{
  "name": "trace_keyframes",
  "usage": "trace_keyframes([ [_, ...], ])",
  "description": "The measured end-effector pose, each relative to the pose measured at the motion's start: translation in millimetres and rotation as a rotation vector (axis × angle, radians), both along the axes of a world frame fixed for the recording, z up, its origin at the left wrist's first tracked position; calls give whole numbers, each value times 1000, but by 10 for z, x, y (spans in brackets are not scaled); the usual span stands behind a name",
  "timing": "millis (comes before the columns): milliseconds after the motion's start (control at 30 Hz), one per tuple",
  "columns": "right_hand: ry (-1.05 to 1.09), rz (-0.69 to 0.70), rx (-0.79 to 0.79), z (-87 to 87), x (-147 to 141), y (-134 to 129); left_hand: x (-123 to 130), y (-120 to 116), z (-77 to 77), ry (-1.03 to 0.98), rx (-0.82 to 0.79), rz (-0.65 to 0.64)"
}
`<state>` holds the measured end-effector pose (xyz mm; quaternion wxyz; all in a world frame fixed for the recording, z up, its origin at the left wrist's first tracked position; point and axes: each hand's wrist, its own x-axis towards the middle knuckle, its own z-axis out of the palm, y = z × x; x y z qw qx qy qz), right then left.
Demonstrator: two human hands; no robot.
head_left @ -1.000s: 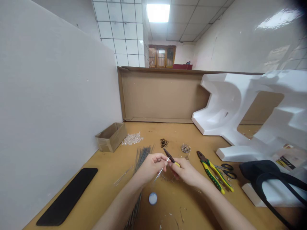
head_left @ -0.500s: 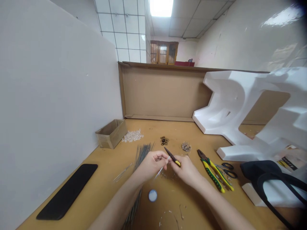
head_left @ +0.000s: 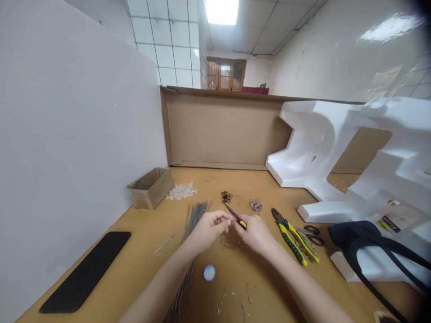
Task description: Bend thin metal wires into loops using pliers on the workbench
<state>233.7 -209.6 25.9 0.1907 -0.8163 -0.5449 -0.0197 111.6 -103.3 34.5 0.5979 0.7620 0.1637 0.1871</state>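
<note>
Head view: left hand point(head_left: 209, 232) pinched closed, just beside the tip of yellow-handled pliers point(head_left: 235, 216) clamped in the inward-angled right hand point(head_left: 256, 233).

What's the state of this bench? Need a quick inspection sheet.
Surface: tan bench top, small scraps near the hands.
Job's things: small yellow-handled pliers in the right hand; left hand pinched beside their tip, its hold unclear.
Clutter: black rings, metal rings, clear beads, thin rods, green-yellow pliers, scissors, round lid.
Grippers: fingers of the left hand closed together.
Cables: nothing seen.
Surroundings: white foam packing, cardboard box, black bag, white partition.
</note>
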Motion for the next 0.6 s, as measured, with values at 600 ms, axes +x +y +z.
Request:
trace_keyframes([
  [600,160,-11,-66,83,16,-43,47,-130,-118,-1,619,276],
])
